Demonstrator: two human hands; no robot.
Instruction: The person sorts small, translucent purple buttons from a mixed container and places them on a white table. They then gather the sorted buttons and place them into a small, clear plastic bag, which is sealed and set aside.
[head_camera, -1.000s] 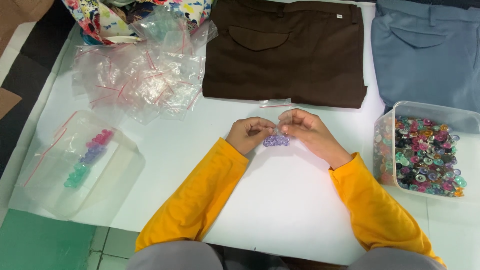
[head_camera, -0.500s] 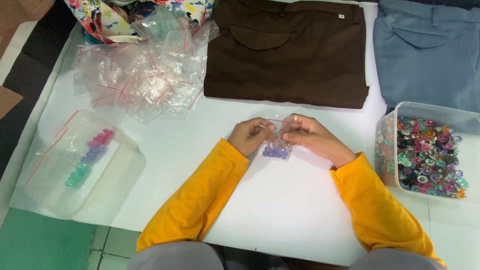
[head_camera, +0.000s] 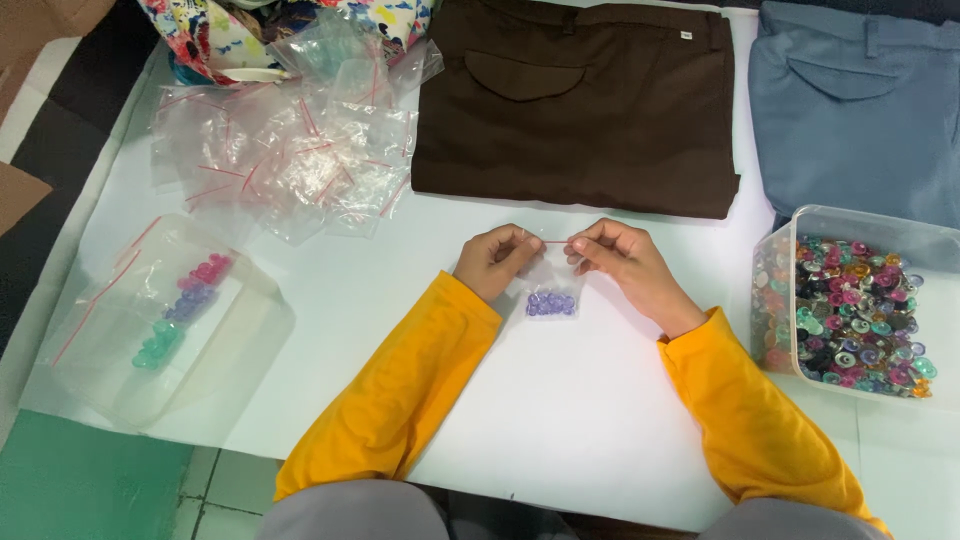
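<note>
The left hand (head_camera: 492, 260) and right hand (head_camera: 620, 262) pinch the top edge of a small clear bag (head_camera: 551, 290) between them — fingers closed narrow on it; purple beads (head_camera: 551, 304) sit inside, over the white table (head_camera: 560, 420); a tub of mixed beads (head_camera: 858, 310) stands well to the right.

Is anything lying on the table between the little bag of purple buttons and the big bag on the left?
Nothing visible: bare white table separates the small bag, pinched by both hands, from the big bag.

Top middle: folded brown trousers (head_camera: 575, 105)
Top right: folded blue trousers (head_camera: 860, 100)
Upper left: heap of empty clear zip bags (head_camera: 290, 160)
Right edge: tub of mixed coloured buttons (head_camera: 855, 300)
Left: large bag (head_camera: 165, 320) of filled packets
</note>
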